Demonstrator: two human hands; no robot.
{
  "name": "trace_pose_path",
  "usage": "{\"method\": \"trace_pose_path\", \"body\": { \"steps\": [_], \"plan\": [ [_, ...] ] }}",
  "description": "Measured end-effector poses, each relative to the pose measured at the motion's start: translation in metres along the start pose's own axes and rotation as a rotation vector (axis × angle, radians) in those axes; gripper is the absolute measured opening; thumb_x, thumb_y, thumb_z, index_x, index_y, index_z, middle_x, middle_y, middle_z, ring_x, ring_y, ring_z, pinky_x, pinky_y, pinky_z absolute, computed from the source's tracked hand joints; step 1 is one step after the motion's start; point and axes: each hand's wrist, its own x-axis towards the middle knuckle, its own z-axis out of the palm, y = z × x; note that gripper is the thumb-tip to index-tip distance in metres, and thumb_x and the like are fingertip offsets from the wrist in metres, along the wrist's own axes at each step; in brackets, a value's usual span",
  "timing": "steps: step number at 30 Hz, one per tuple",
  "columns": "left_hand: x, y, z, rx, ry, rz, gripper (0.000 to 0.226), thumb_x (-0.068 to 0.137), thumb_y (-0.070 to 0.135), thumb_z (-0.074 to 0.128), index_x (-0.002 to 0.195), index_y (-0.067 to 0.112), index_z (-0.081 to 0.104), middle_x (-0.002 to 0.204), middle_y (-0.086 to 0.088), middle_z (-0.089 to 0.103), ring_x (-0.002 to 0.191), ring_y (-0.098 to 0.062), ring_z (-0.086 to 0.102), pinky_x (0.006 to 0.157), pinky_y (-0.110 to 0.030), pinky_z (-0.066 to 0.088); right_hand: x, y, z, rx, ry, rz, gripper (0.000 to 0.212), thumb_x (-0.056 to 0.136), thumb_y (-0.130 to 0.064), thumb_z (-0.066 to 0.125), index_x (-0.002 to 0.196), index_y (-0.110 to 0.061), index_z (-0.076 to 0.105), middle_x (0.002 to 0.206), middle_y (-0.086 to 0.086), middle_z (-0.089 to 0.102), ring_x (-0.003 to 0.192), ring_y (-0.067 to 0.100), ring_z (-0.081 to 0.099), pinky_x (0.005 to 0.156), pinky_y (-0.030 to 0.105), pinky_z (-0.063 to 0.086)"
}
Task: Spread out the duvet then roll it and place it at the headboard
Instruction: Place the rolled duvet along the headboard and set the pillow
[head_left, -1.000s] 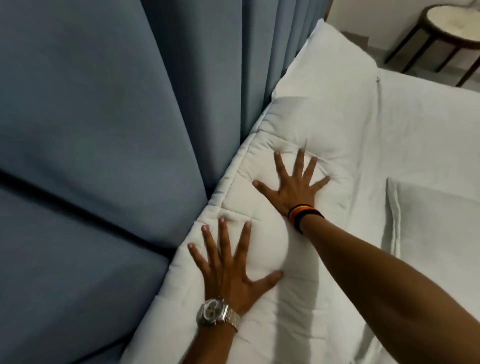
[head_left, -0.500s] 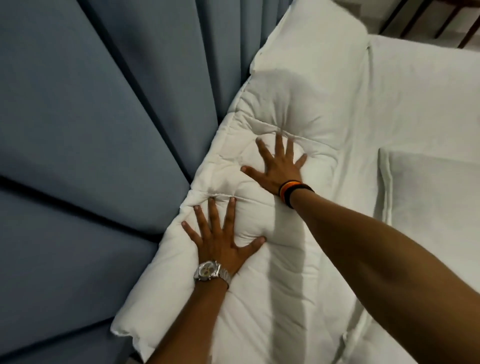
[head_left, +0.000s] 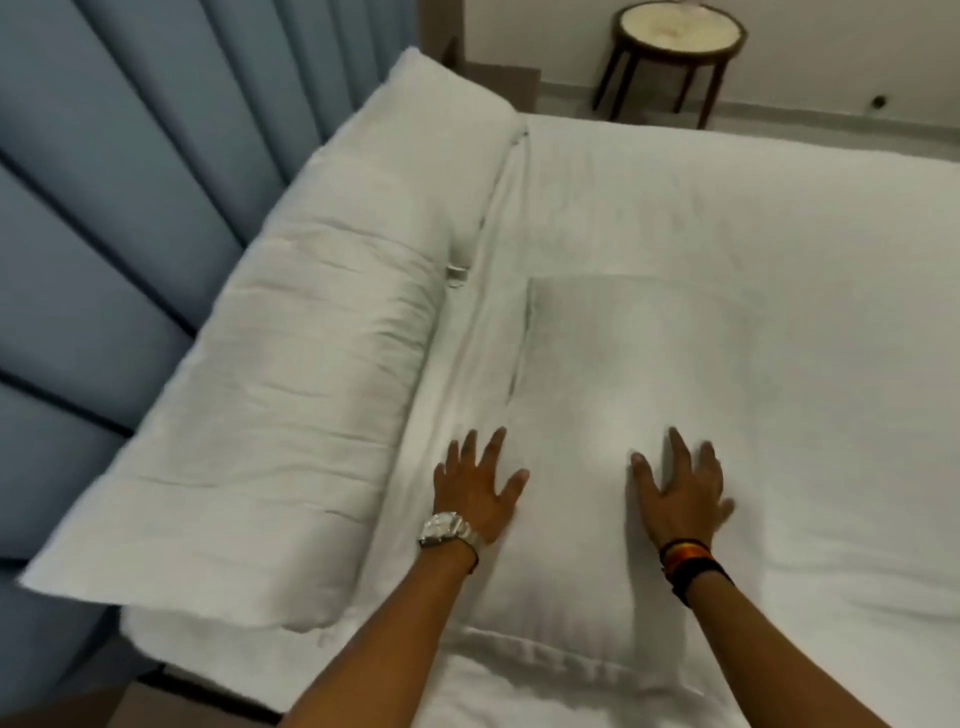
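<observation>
The white quilted duvet (head_left: 291, 374) lies rolled into a long bundle along the blue padded headboard (head_left: 119, 218) on the left. My left hand (head_left: 475, 486), with a silver watch on its wrist, rests flat with fingers spread on the near left edge of a white pillow (head_left: 623, 395). My right hand (head_left: 680, 491), with dark and orange bands on its wrist, lies flat on the same pillow to the right. Both hands hold nothing.
A white sheet (head_left: 779, 218) covers the mattress to the right of the pillow. A round dark-legged side table (head_left: 675, 47) stands on the floor beyond the far side of the bed, by a pale wall.
Both hands have left the rolled duvet and moved right onto the pillow. The view has swung right, showing more of the bed and the side table.
</observation>
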Motion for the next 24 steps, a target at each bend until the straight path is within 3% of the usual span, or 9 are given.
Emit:
{"method": "trace_pose_path", "body": {
  "steps": [2, 4, 6, 8, 10, 14, 17, 20, 24],
  "plan": [
    [0.001, 0.016, 0.035, -0.224, -0.126, -0.129, 0.082, 0.092, 0.079, 0.042, 0.160, 0.053, 0.006, 0.173, -0.004, 0.013, 0.158, -0.028, 0.015, 0.126, -0.048, 0.018, 0.003, 0.041, -0.013, 0.042, -0.058, 0.130, 0.100, 0.076, -0.090, 0.043, 0.163, -0.046, 0.021, 0.175, 0.007, 0.004, 0.161, 0.023, -0.002, 0.124, 0.067, 0.003],
    [0.002, 0.022, 0.054, -0.490, -0.126, -0.189, 0.089, 0.087, 0.076, 0.057, 0.159, 0.056, 0.009, 0.168, -0.004, 0.031, 0.150, -0.026, 0.036, 0.120, -0.034, 0.031, 0.013, 0.059, -0.020, 0.084, -0.090, 0.196, 0.108, 0.070, -0.099, 0.047, 0.162, -0.052, 0.012, 0.175, 0.006, -0.001, 0.161, 0.027, -0.002, 0.122, 0.068, 0.009],
    [0.005, 0.025, 0.065, -0.618, -0.101, -0.256, 0.098, 0.077, 0.081, 0.065, 0.156, 0.061, 0.012, 0.164, -0.002, 0.039, 0.144, -0.027, 0.045, 0.109, -0.028, 0.037, 0.030, 0.077, -0.034, 0.191, -0.113, 0.348, 0.119, 0.060, -0.104, 0.051, 0.159, -0.059, 0.004, 0.175, 0.007, 0.002, 0.159, 0.036, 0.010, 0.121, 0.067, 0.018],
    [0.010, 0.032, 0.067, -0.640, -0.078, -0.296, 0.104, 0.066, 0.086, 0.069, 0.154, 0.063, 0.018, 0.164, 0.000, 0.039, 0.144, -0.029, 0.045, 0.109, -0.037, 0.039, 0.044, 0.093, -0.045, 0.406, -0.210, 0.455, 0.130, 0.055, -0.102, 0.058, 0.161, -0.056, -0.002, 0.174, 0.007, 0.015, 0.155, 0.038, 0.026, 0.123, 0.058, 0.026],
    [0.009, 0.047, 0.064, -0.684, -0.010, -0.262, 0.103, 0.063, 0.084, 0.073, 0.153, 0.058, 0.030, 0.156, 0.006, 0.048, 0.138, -0.023, 0.051, 0.103, -0.032, 0.043, 0.046, 0.099, -0.047, 0.584, -0.273, 0.395, 0.129, 0.062, -0.091, 0.070, 0.164, -0.050, 0.002, 0.168, 0.000, 0.033, 0.150, 0.032, 0.039, 0.122, 0.048, 0.033],
    [0.001, 0.094, 0.031, -0.695, 0.192, -0.121, 0.084, 0.067, 0.073, 0.076, 0.144, 0.050, 0.052, 0.127, 0.021, 0.068, 0.112, -0.004, 0.066, 0.093, -0.021, 0.051, 0.022, 0.065, -0.052, 0.816, -0.119, 0.252, 0.119, 0.059, -0.085, 0.080, 0.160, -0.051, 0.027, 0.153, -0.012, 0.053, 0.138, 0.021, 0.054, 0.119, 0.047, 0.041],
    [-0.009, 0.116, -0.034, -0.645, 0.379, 0.018, 0.062, 0.076, 0.054, 0.080, 0.133, 0.038, 0.067, 0.110, 0.022, 0.075, 0.097, 0.007, 0.070, 0.083, -0.014, 0.054, 0.003, 0.012, -0.073, 0.923, -0.086, 0.159, 0.116, 0.069, -0.079, 0.079, 0.164, -0.043, 0.023, 0.163, -0.009, 0.041, 0.147, 0.019, 0.043, 0.125, 0.045, 0.032],
    [-0.018, 0.128, -0.120, -0.658, 0.523, 0.167, 0.050, 0.083, 0.031, 0.081, 0.132, 0.024, 0.072, 0.117, 0.012, 0.076, 0.098, 0.012, 0.068, 0.083, -0.009, 0.051, -0.010, -0.055, -0.093, 0.936, -0.089, 0.064, 0.111, 0.076, -0.077, 0.073, 0.166, -0.038, 0.020, 0.168, -0.010, 0.029, 0.151, 0.017, 0.034, 0.126, 0.038, 0.025],
    [-0.044, 0.107, -0.241, -0.540, 0.711, 0.282, 0.051, 0.084, 0.038, 0.080, 0.133, 0.025, 0.070, 0.127, 0.011, 0.071, 0.114, 0.003, 0.062, 0.093, -0.004, 0.042, -0.040, -0.157, -0.103, 0.993, -0.105, -0.111, 0.103, 0.080, -0.072, 0.074, 0.164, -0.037, 0.026, 0.167, -0.010, 0.032, 0.149, 0.014, 0.035, 0.122, 0.032, 0.028]
  ]
}}
